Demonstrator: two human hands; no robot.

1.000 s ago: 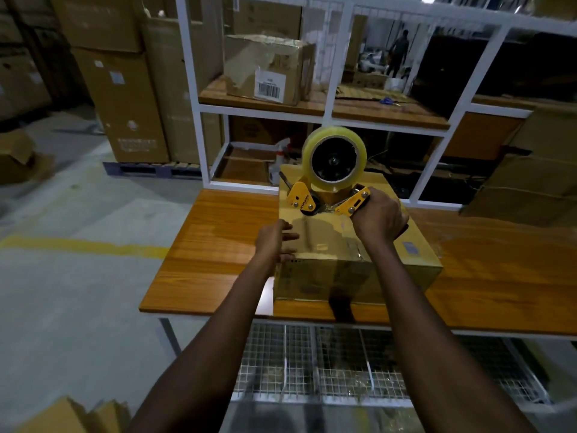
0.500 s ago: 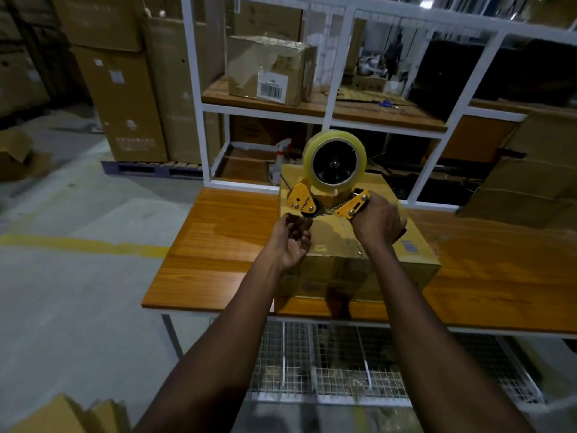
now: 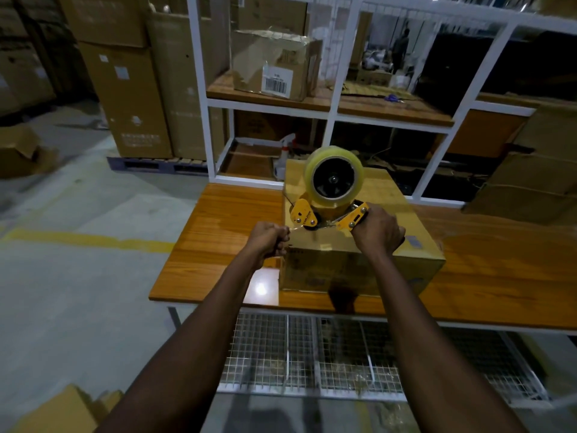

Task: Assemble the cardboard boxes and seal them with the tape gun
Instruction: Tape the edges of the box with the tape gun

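Tabletop box (image 3: 359, 270): right grip (image 3: 376, 232) holds tape gun (image 3: 332, 182); left grip (image 3: 268, 239), tape (image 3: 296, 228).

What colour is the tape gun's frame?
Yellow. The frame shows best in the head view.

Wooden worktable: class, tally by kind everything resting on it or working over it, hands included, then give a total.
Brown cardboard box: 1
Yellow tape gun: 1
Clear tape roll: 1
Bare hands: 2 (left hand, right hand)
Total: 5
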